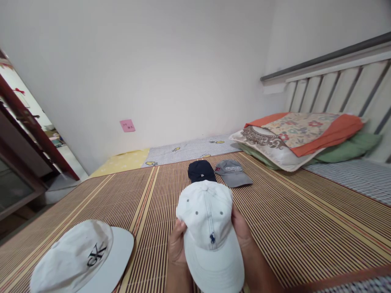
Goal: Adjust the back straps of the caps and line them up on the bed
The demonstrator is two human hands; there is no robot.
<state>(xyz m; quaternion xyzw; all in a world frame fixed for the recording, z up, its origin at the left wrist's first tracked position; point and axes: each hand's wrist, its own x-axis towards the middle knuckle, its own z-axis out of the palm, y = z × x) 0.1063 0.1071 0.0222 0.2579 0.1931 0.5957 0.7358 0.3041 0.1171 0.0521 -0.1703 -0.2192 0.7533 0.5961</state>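
A white baseball cap [207, 228] with a small dark blue horse-and-rider emblem is held up in front of me, its brim toward me. My left hand [177, 243] grips its left side, the thumb on the cloth. On the opposite side my right hand [241, 224] holds the cap, with most of its fingers hidden behind it. Another white cap [79, 256] with black letters lies at the lower left. Beyond the held cap lie a navy cap [200, 171], partly covered by it, and a grey cap [233, 173] with white lettering.
A striped bamboo mat [159, 195] covers the bed. Pillows with an orange floral cover [311, 128] are piled at the right by the white slatted headboard [339, 89]. A pink note [127, 125] is on the wall, and a doorway [58, 134] opens at the left.
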